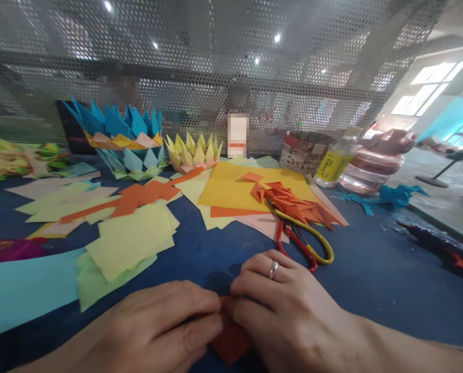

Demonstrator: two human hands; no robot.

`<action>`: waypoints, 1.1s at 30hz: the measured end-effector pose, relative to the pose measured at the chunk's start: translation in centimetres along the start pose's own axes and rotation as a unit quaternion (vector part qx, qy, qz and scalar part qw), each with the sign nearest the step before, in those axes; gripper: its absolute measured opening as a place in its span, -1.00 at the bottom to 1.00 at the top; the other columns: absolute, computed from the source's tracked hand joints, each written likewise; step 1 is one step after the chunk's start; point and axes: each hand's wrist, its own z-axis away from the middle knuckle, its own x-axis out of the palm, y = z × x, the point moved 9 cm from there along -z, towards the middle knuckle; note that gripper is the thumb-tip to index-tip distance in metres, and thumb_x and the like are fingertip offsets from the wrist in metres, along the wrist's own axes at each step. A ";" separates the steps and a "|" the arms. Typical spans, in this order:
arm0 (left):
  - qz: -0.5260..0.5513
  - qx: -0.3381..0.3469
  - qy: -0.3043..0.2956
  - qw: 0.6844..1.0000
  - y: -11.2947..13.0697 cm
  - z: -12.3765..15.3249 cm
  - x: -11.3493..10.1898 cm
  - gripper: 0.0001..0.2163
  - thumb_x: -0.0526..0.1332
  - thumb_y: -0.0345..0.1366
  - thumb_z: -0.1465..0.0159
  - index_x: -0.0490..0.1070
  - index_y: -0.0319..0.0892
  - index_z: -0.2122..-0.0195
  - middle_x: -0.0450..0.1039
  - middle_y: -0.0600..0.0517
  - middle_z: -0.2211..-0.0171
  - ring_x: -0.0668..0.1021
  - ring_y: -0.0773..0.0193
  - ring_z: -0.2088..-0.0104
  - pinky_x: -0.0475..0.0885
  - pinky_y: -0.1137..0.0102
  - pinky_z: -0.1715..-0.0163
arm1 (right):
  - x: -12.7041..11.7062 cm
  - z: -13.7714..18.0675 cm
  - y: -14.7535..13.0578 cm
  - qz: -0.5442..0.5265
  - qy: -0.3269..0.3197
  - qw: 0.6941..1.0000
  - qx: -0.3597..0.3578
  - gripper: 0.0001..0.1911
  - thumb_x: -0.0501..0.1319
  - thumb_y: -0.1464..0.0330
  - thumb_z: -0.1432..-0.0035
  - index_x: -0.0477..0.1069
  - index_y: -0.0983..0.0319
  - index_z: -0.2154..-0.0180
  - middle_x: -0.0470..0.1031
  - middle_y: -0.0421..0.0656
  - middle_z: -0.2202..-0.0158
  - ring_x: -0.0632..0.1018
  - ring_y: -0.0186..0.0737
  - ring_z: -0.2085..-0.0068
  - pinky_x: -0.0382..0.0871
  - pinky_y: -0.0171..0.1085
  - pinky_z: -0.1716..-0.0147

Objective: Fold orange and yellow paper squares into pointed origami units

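My left hand [157, 326] and my right hand [286, 311] meet at the near edge of the blue table [371, 269]. Both have their fingers curled and pinched onto a small orange-red paper piece [231, 342] that lies between them, mostly hidden under the fingers. A ring shows on my right hand. Just beyond my right hand lie scissors [305, 243] with red and yellow handles. Behind the scissors sits a pile of folded orange paper units [289, 199] on a yellow sheet [227, 189].
Pale yellow-green paper squares [132, 241] and orange strips [138, 197] lie at the left, a light blue sheet [17, 292] nearer. Blue [118, 134] and yellow [194, 153] origami crowns, a basket [303, 150], a bottle [336, 163] and a pink container [377, 160] stand before a perforated metal screen.
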 end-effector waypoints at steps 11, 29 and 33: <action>-0.004 -0.038 0.001 0.999 -0.3 0.3 0.9 -0.70 0.05 -0.48 -0.47 0.49 -0.09 0.33 0.55 0.14 0.26 0.59 0.44 0.30 0.47 0.62 0.30 | 0.6 0.1 -0.7 0.040 0.002 0.998 -0.045 -0.69 0.18 0.26 -0.44 0.41 0.20 0.39 0.49 -0.22 0.38 0.43 -0.20 0.30 0.29 -0.14 0.22; -0.015 -0.026 0.114 0.993 0.9 -0.2 -0.2 -0.68 -0.05 -0.36 -0.59 0.46 -0.09 0.22 0.54 0.10 0.30 0.58 0.34 0.33 0.41 0.44 0.36 | -0.4 0.1 -1.9 0.076 0.068 0.992 -0.071 -0.65 0.18 0.43 -0.45 0.40 0.20 0.45 0.48 -0.25 0.46 0.42 -0.25 0.37 0.26 -0.15 0.28; -0.006 -0.037 0.106 0.994 0.9 0.0 0.2 -0.67 -0.04 -0.39 -0.57 0.44 -0.08 0.29 0.55 0.10 0.30 0.58 0.36 0.35 0.41 0.45 0.36 | -0.2 -0.1 -1.6 0.057 0.042 0.996 -0.059 -0.72 0.23 0.35 -0.41 0.42 0.22 0.41 0.50 -0.24 0.43 0.41 -0.24 0.37 0.28 -0.15 0.27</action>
